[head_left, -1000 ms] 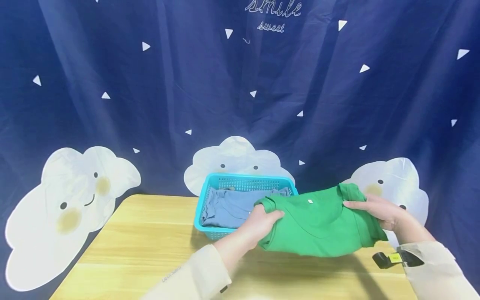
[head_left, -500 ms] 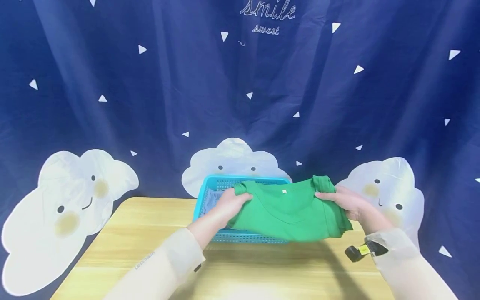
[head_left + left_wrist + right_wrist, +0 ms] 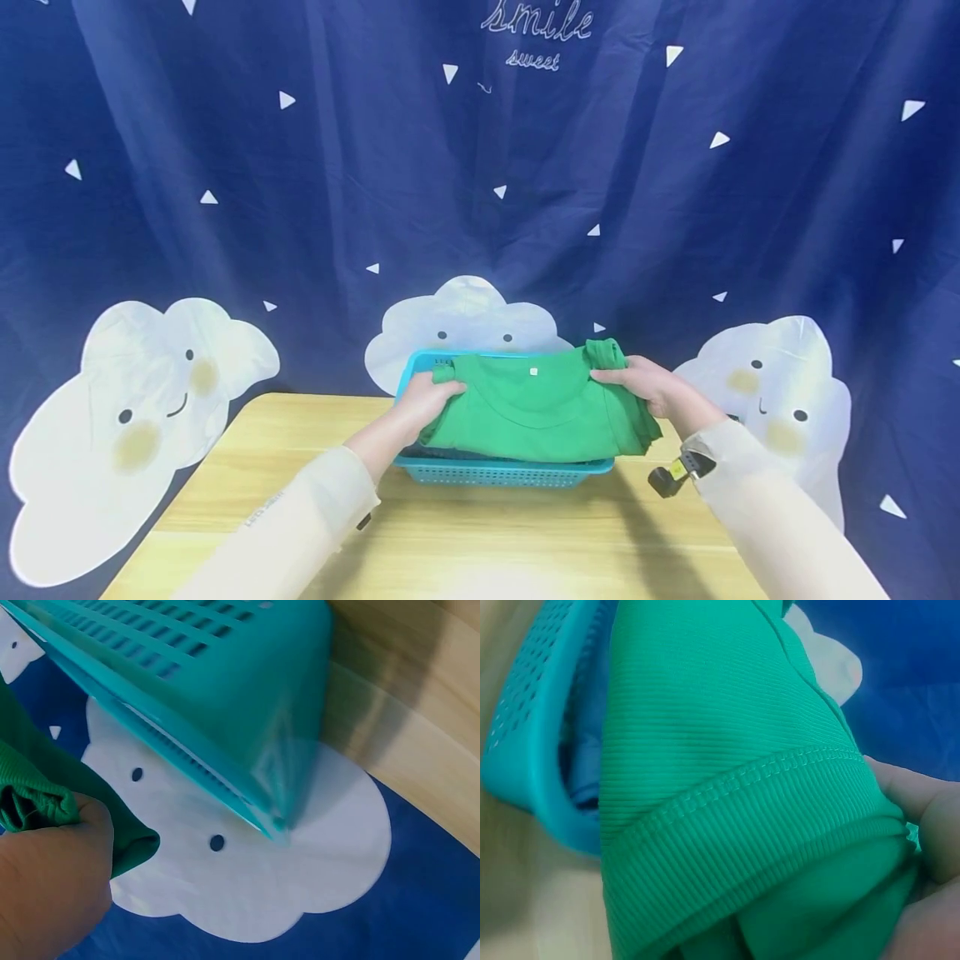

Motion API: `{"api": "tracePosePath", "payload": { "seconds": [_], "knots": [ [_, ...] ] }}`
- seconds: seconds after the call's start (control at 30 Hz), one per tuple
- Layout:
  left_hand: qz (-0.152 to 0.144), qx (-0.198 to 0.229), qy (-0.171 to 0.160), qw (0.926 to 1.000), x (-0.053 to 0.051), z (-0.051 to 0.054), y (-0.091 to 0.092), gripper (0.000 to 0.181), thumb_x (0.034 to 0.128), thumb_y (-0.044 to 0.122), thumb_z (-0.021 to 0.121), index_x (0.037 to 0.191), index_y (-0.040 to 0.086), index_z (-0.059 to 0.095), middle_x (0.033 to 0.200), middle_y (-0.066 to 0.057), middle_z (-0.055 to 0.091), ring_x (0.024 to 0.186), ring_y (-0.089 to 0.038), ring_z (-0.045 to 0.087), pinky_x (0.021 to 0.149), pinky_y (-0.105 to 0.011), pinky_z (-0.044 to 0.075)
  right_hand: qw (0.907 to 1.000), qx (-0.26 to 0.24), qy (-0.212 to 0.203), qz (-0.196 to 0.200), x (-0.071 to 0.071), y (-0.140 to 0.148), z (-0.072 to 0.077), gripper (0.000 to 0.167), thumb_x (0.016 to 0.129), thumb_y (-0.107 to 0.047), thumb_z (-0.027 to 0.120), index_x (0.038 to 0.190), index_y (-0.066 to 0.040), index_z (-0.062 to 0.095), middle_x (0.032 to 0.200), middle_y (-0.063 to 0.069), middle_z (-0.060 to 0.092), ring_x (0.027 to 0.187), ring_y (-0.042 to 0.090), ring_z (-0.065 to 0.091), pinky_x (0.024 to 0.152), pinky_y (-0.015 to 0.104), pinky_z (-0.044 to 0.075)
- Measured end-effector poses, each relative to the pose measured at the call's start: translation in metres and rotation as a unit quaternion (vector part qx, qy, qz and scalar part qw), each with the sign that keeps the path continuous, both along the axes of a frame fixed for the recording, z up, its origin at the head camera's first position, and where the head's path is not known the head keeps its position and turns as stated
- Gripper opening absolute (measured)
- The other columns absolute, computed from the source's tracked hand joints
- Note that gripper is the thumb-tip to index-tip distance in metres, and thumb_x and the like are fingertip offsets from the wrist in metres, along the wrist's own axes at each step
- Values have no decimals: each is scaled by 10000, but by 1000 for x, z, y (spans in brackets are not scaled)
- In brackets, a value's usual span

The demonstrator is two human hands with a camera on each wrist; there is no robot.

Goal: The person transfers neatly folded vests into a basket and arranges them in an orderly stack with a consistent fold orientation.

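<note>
A folded green shirt (image 3: 532,417) with a small white label at its neckline is held above the blue plastic basket (image 3: 495,475). My left hand (image 3: 422,402) pinches the shirt's left edge, thumb on top; in the left wrist view that hand (image 3: 56,877) grips a bunched fold beside the basket's rim. On the opposite side my right hand (image 3: 645,383) pinches the right edge, and the right wrist view shows its fingers partly behind the ribbed green cloth (image 3: 727,787). Blue cloth (image 3: 585,765) lies inside the basket, mostly hidden under the shirt.
The basket stands on a light wooden table (image 3: 300,467), close to its back edge. A dark blue curtain (image 3: 300,208) with white clouds and triangles hangs behind. A small black device (image 3: 670,479) is strapped at the right wrist.
Both hands have carried the green shirt leftward, from the basket's right side to over the basket. The blue clothing inside, plainly visible a second ago, is now largely covered.
</note>
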State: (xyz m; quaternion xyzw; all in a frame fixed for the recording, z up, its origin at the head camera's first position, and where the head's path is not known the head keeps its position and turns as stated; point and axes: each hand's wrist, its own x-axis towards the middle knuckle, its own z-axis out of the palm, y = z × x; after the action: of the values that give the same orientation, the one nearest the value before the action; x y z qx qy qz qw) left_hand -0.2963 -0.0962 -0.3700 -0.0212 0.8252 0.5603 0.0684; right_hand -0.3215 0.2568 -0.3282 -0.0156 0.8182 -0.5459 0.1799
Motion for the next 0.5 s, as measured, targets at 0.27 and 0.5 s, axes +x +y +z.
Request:
{"api": "tracePosePath", "payload": {
  "seconds": [0.27,0.5],
  "knots": [
    [55,-120,-76,9999,-10,-1,-19,716,959,365,605,1488,-49,359,1471,-217,447,1288,-362,481,1062,-545,417,9999,-35,-139,-62,-16,-18,2,542,992,-263,643,1374,56,429,1120,112,636,945,210,657,850,404,563],
    [170,-413,32,9990,-22,-4,-27,685,969,345,596,1482,-53,377,1485,-228,441,1306,-373,475,1062,-548,425,9994,-32,-313,-171,-27,-33,-3,572,1012,-274,613,1441,36,394,1206,155,612,1011,257,656,900,445,551]
  ]
}}
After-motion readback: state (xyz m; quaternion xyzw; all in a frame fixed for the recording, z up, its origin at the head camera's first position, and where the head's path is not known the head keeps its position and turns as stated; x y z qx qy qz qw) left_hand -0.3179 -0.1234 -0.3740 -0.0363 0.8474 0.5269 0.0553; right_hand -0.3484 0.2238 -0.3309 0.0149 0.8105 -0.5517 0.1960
